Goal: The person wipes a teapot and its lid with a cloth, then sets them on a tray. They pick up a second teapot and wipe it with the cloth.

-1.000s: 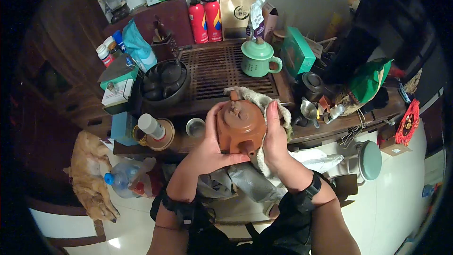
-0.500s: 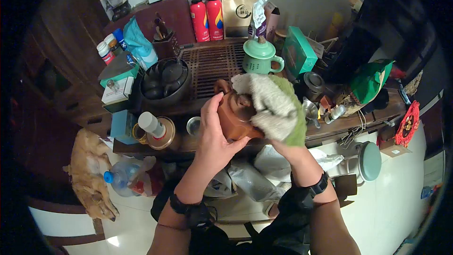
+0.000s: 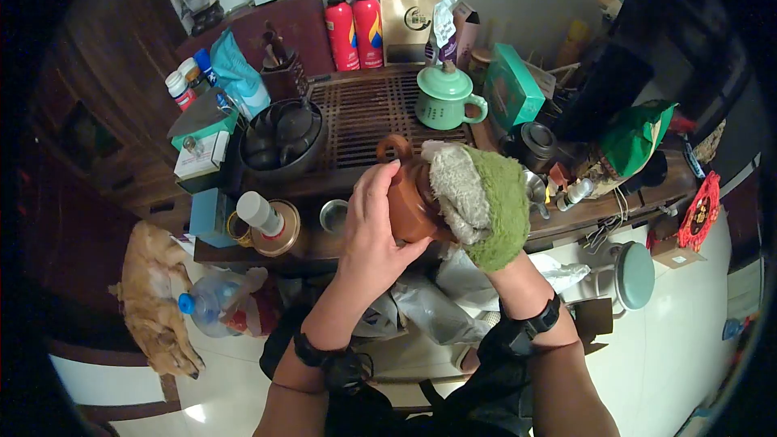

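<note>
My left hand (image 3: 372, 222) is wrapped round a reddish-brown clay teapot (image 3: 411, 206), tilted in front of me, with its ring handle (image 3: 394, 148) pointing away. A fluffy green and greyish-white cloth (image 3: 494, 206) covers the fingers of my right hand (image 3: 516, 279). That hand grips the cloth and presses it against the teapot's right side, at what looks like its opening. The teapot's far right side is hidden behind the cloth.
Beyond the teapot, a green lidded mug (image 3: 443, 101) stands on the slatted tea tray (image 3: 364, 105). A dark bowl of black cups (image 3: 283, 142) is at left, near a small metal cup (image 3: 333, 216). A dog (image 3: 158, 299) lies on the floor beside a large water bottle (image 3: 218, 306).
The teapot has shifted slightly right and turned in my left hand. My right hand has drawn the cloth a little right and toward me, with more of its green side showing.
</note>
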Demonstrator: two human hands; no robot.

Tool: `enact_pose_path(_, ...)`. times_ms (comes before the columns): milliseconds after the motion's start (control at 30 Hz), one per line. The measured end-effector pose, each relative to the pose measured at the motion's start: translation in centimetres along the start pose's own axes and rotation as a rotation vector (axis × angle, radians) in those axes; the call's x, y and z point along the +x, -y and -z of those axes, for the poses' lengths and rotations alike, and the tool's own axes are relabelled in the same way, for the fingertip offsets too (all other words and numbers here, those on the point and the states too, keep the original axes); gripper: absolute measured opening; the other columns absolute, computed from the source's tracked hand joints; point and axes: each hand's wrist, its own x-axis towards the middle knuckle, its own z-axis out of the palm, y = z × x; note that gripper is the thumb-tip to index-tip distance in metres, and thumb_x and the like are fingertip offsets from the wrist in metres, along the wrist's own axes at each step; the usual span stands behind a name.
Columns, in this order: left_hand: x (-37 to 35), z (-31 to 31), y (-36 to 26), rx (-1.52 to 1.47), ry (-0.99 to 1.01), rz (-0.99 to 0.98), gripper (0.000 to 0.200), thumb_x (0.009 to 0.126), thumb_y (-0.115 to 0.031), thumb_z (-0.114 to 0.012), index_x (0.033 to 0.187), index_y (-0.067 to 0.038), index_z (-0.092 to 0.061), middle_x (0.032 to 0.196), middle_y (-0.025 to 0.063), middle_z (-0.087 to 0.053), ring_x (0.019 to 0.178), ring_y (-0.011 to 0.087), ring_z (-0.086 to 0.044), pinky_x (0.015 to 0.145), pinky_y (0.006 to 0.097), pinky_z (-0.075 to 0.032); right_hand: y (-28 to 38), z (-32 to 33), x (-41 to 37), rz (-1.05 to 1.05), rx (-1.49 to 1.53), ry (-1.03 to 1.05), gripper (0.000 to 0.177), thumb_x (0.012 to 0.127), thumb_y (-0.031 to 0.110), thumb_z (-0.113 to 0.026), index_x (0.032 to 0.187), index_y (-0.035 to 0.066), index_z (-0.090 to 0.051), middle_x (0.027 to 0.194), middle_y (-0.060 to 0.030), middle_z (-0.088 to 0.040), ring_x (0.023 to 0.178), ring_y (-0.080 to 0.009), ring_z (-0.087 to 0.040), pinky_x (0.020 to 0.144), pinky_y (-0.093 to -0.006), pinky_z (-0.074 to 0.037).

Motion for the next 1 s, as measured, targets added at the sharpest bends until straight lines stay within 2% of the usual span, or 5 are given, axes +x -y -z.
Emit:
enact_pose_path(100, -0.1, 0.0, 0.3, -0.039, -0.002, 0.011, 0.092, 0.053, -0.004, -0.079, 0.129, -0.004, -0.027, 0.124, 0.0193, -0.037, 0.114, 0.0349, -0.040, 0.098, 0.0408, -0.034, -0.5, 1.2, 1.6, -0.017, 0.195, -0.006, 0.041, 0.078, 0.017, -0.056, 0.117, 0.006, -0.052, 0.117, -0.0096, -0.055, 0.106, -0.0258, -0.054, 0.089, -0.0351, -0.042)
enact_pose_path(200, -0.5, -0.4, 1.6, -0.208, -0.010, 0.025, 0.096, 0.053, -0.002, -0.078, 0.131, -0.005, -0.023, 0.127, 0.0154, -0.035, 0.120, 0.0275, -0.037, 0.101, 0.0375, -0.031, -1.0, -1.4, -0.5, -0.456, 1.504, -0.312, 0.040, 0.090, 0.027, -0.047, 0.122, 0.004, -0.045, 0.125, -0.0112, -0.049, 0.112, -0.0224, -0.050, 0.095, -0.0345, -0.040)
enact_pose_path(300, -0.8, -1.3, 3.2, -0.308, -0.085, -0.124, 0.099, 0.054, -0.002, -0.080, 0.130, -0.007, -0.017, 0.130, 0.0160, -0.029, 0.121, 0.0273, -0.035, 0.102, 0.0384, -0.030, -1.5, 1.0, 1.3, -0.876, 0.999, -0.333, 0.033, 0.094, 0.024, -0.041, 0.118, 0.003, -0.050, 0.123, -0.0120, -0.049, 0.114, -0.0198, -0.048, 0.099, -0.0322, -0.035)
enact_pose_path(800, 0.8, -0.4, 3.5, -0.203, -0.280, -0.413, 0.084, 0.049, -0.008, -0.084, 0.117, -0.009, -0.034, 0.123, 0.0181, -0.039, 0.112, 0.0328, -0.044, 0.094, 0.0410, -0.038, -2.1, 2.1, 1.6, -0.818, 1.093, -0.484, 0.033, 0.086, 0.020, -0.059, 0.114, 0.002, -0.055, 0.107, -0.0065, -0.060, 0.097, -0.0145, -0.057, 0.085, -0.0282, -0.045)
enact_pose_path(1000, 1.1, -0.3, 3.6, -0.101, -0.186, 0.145, 0.093, 0.057, -0.008, -0.081, 0.129, -0.004, -0.022, 0.123, 0.0149, -0.040, 0.115, 0.0250, -0.042, 0.097, 0.0362, -0.035, -2.7, 1.2, 1.4, -0.714, 1.157, -0.553, 0.032, 0.086, 0.019, -0.059, 0.113, 0.002, -0.055, 0.106, -0.0065, -0.060, 0.096, -0.0148, -0.058, 0.084, -0.0288, -0.045)
